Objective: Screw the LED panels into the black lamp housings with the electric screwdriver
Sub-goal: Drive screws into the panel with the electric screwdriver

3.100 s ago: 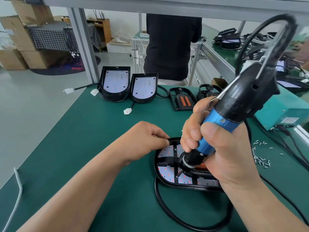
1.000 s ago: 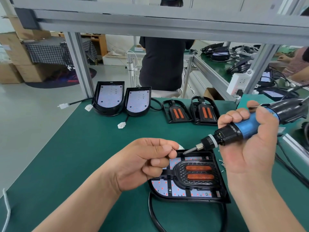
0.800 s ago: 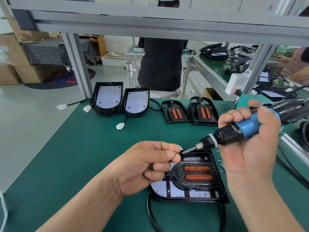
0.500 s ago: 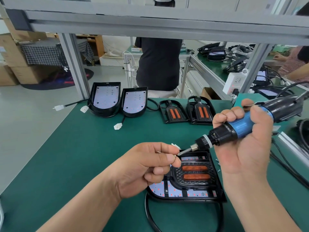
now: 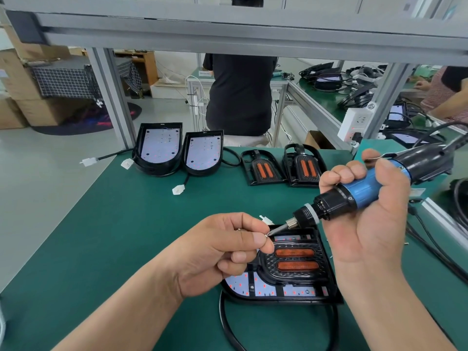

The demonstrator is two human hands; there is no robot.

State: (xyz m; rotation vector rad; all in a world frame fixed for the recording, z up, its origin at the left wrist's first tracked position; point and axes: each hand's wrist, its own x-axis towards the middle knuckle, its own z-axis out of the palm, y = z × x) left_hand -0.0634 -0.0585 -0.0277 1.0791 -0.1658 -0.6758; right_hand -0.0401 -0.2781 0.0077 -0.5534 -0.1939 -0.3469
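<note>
Low in the middle of the frame a black plastic lamp housing point(image 5: 326, 279) lies flat on the green bench point(image 5: 101, 236). It sits just under and between the two hands. Its white LED panel point(image 5: 243, 285), dotted with small red marks, shows through a ribbed black cover with two orange oblong strips. The left hand point(image 5: 215, 252) hovers over the housing's left edge, and its grip pinches one small metal screw point(image 5: 266, 234) between thumb and forefinger. The right hand point(image 5: 367, 224), at centre right, has its grip clenched round the electric screwdriver point(image 5: 359, 191). The tool has a blue metallic barrel, a black knurled collar and a black rear body. It is tilted so that its thin steel bit slants down to the left, and the bit's tip meets the pinched screw above the housing's upper left corner. A glossy black cable point(image 5: 225, 323) loops from under the housing toward the bottom edge. Along the bench's far side, in the upper middle, are two more rounded black housings point(image 5: 158, 148) with bare white panels facing up. To their right lie two black grille covers point(image 5: 263, 168), each with a pair of orange strips. Four small white plastic connectors point(image 5: 178, 190) are visible, three near the far housings and one just beyond the bit. Behind the grey aluminium frame point(image 5: 109, 95) is a person in a black shirt point(image 5: 240, 97).
</note>
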